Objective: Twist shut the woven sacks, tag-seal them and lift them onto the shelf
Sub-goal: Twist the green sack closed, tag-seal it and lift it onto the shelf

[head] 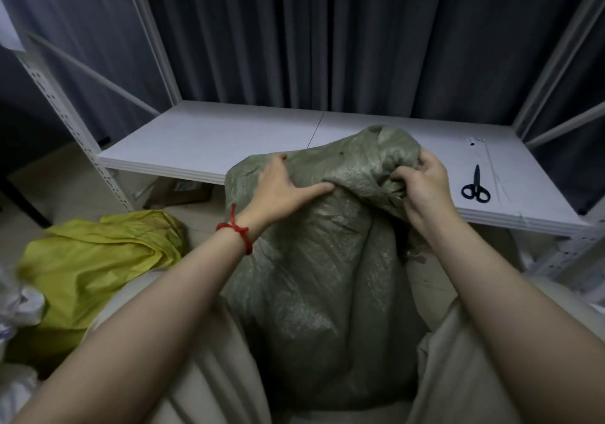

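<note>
A dull grey-green woven sack (pixel 314 260), a crumpled yellow-green sack (pixel 95 260), a white metal shelf (pixel 203 138), black-handled scissors (pixel 475 187), a red string bracelet (pixel 236 230)

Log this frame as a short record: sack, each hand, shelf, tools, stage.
sack: green sack, upright between the person's knees, mouth bunched, no tag visible
left hand: left hand grips the sack's upper left
right hand: right hand, fingers curled round the bunched mouth
shelf: white shelf just behind the sack
tools: scissors lying on the shelf's right end
other: yellow-green sack on the floor, left
stage: gathering the mouth; not yet sealed or lifted
</note>
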